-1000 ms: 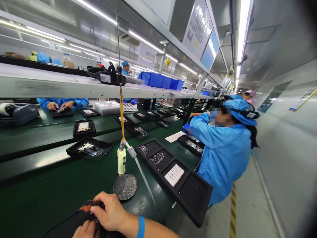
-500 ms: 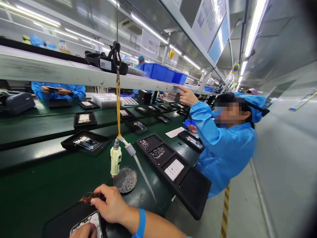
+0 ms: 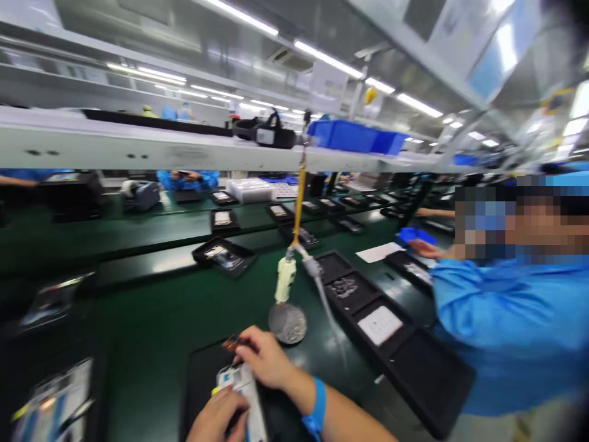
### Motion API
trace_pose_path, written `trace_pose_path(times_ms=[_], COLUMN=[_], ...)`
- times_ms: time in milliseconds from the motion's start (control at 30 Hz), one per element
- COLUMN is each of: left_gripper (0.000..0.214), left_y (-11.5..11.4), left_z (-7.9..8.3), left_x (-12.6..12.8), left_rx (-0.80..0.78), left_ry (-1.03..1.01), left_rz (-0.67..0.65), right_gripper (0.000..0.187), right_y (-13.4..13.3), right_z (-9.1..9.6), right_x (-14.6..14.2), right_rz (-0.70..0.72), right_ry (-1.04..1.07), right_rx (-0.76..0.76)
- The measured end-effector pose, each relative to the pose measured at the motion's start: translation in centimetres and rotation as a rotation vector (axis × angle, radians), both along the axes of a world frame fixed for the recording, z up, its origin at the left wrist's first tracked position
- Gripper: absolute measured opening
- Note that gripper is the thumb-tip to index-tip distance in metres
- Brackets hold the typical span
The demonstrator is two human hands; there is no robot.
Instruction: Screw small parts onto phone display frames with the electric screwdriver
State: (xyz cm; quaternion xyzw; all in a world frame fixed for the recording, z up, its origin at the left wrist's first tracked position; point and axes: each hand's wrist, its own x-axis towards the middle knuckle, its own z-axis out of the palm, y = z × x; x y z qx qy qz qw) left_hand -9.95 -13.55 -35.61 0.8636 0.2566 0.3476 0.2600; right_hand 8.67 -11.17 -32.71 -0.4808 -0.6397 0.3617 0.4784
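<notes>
Head view, and I'm reading a blurred feed from afar: the phone [image 3: 242, 393] lies in a black tray [image 3: 200, 383] at the bottom of the frame. The left hand [image 3: 216, 417] curls closed around its lower edge. The right hand [image 3: 269, 359], with a blue wristband [image 3: 316, 405], bends over its top, a small red part [image 3: 235, 342] at the fingertips (blur hides whether it's pinched). Just ahead, a cream screwdriver [image 3: 285, 279] hangs above a round mesh dish [image 3: 288, 323]. To the right, a co-worker's sleeve [image 3: 497, 307] lies just beside a compartmented parts tray [image 3: 427, 387].
</notes>
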Motion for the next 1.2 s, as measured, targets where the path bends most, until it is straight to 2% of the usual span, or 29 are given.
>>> trace_pose_path(times_ms=[100,200,333,500,600,700,767,900,1200], left_gripper=[0.019,0.018,0.019,0.021,0.020,0.020,0.019,0.018,0.017], left_y=[-1.5,-2.4,-2.9,-2.9,-3.0,-3.1,-3.1,-3.2,-3.2], left_z=[2.1,2.7,2.3,1.6,1.5,1.6,1.7,1.8,1.9], left_x=[-0.2,-0.6,-1.2,-1.2,-1.2,-1.2,-1.3,-1.4,-1.4], left_rx=[-0.014,-0.080,-0.093,-0.063,-0.044,-0.028,-0.020,-0.019,0.002], left_ry=[-0.023,-0.029,-0.018,0.054,0.084,0.101,0.128,0.196,0.234], left_rz=[-0.051,-0.071,-0.115,-0.166,-0.183,-0.188,-0.189,-0.175,-0.169], right_gripper=[0.023,0.026,0.025,0.032,0.033,0.023,0.016,0.016,0.019], right_y=[0.0,0.0,-1.1,-1.2,-0.5,-0.9,-1.7,-2.8,-2.0], right_z=[-0.4,-0.4,0.3,0.0,-0.4,-0.1,0.3,0.3,-0.5], right_x=[0.5,1.5,1.5,-0.9,-1.2,-0.2,0.6,1.3,1.7], right_rz=[-0.031,0.001,0.083,0.161,0.092,0.053,0.084,0.134,0.214], right_ry=[0.089,0.122,0.106,0.095,0.046,-0.069,-0.154,-0.288,-0.409], right_rx=[-0.035,-0.089,-0.165,-0.219,-0.186,-0.127,-0.099,-0.074,-0.001])
